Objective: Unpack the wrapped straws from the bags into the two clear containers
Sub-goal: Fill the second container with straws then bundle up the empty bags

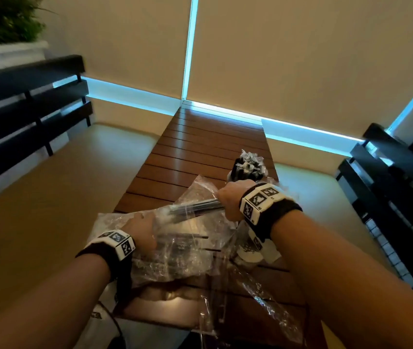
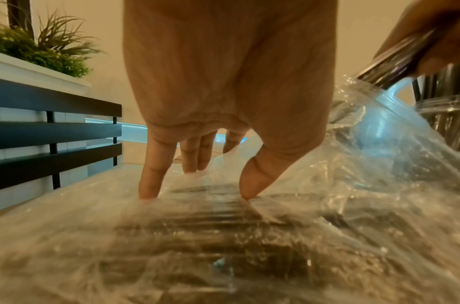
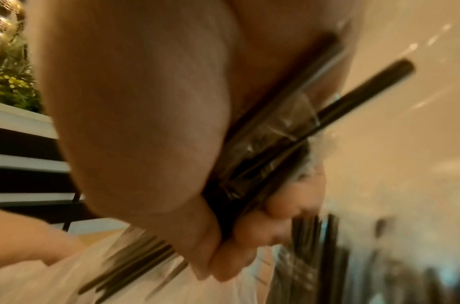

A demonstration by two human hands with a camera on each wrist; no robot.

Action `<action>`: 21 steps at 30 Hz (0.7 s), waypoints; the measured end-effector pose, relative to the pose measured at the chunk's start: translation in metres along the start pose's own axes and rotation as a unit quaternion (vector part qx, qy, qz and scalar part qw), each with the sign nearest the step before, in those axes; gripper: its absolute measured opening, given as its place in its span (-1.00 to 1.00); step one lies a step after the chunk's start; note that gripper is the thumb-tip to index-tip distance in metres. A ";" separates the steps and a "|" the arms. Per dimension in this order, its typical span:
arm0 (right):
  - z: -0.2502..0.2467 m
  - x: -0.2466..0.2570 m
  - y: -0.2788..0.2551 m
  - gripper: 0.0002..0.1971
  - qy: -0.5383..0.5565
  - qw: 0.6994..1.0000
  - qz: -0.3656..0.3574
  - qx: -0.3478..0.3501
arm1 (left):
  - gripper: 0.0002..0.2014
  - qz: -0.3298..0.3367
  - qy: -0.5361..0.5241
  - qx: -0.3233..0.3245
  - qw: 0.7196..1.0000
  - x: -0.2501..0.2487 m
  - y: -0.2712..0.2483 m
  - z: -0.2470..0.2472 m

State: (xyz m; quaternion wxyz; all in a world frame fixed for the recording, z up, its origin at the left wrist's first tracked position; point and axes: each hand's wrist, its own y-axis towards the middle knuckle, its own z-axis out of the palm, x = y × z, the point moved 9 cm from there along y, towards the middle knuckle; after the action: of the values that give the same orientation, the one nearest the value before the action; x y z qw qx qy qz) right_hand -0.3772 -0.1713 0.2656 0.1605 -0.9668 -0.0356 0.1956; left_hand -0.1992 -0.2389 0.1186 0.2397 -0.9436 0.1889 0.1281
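A crinkled clear plastic bag [image 1: 175,250] with dark wrapped straws inside lies on the slatted wooden table [image 1: 195,152]. My left hand [image 1: 141,230] presses down on the bag [image 2: 223,236] with straight fingertips [image 2: 148,185]. My right hand [image 1: 228,200] grips a bundle of black wrapped straws [image 1: 195,206] half out of the bag's mouth; the bundle [image 3: 270,156] runs through my fist. A clear container [image 1: 249,167] full of wrapped straws stands just beyond my right hand. The container [image 2: 446,115] also shows at the right of the left wrist view.
A second clear bag [image 1: 258,295] lies crumpled at the near table edge, under my right forearm. Black slatted benches stand left [image 1: 29,109] and right [image 1: 396,197] of the table. A planter [image 1: 4,23] sits at the far left.
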 end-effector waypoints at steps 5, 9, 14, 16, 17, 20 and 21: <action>-0.029 -0.044 -0.052 -0.83 -0.013 0.998 0.048 -0.028 | -0.34 -0.003 0.108 -0.033 0.994 -0.010 -0.005 -0.010; -0.040 -0.084 -0.080 -0.84 0.012 0.995 0.097 -0.026 | -0.30 -0.027 0.164 -0.083 0.983 -0.035 -0.025 -0.034; -0.050 -0.095 -0.095 -0.84 0.144 0.971 0.111 -0.153 | -0.45 0.087 -0.053 -0.107 0.989 -0.116 -0.049 -0.085; -0.042 -0.080 -0.093 -0.78 0.209 0.956 0.094 -0.181 | -0.28 0.156 -0.259 -0.019 0.953 -0.155 -0.063 -0.091; -0.039 -0.074 -0.092 -0.76 0.239 0.947 0.091 -0.195 | -0.31 0.185 -0.360 0.019 0.914 -0.174 -0.074 -0.096; -0.036 -0.060 -0.097 -0.76 0.316 0.903 0.114 -0.267 | -0.67 0.251 -0.571 0.029 0.781 -0.217 -0.099 -0.125; -0.035 -0.057 -0.098 -0.74 0.338 0.886 0.122 -0.293 | -0.67 0.233 -0.623 0.007 0.747 -0.221 -0.102 -0.132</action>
State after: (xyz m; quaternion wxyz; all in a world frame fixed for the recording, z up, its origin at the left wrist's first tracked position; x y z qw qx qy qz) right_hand -0.4168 -0.0965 0.3488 -0.1530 -0.9741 0.0830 -0.1442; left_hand -0.3349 -0.1561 0.3458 0.2734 -0.5791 0.2128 0.7380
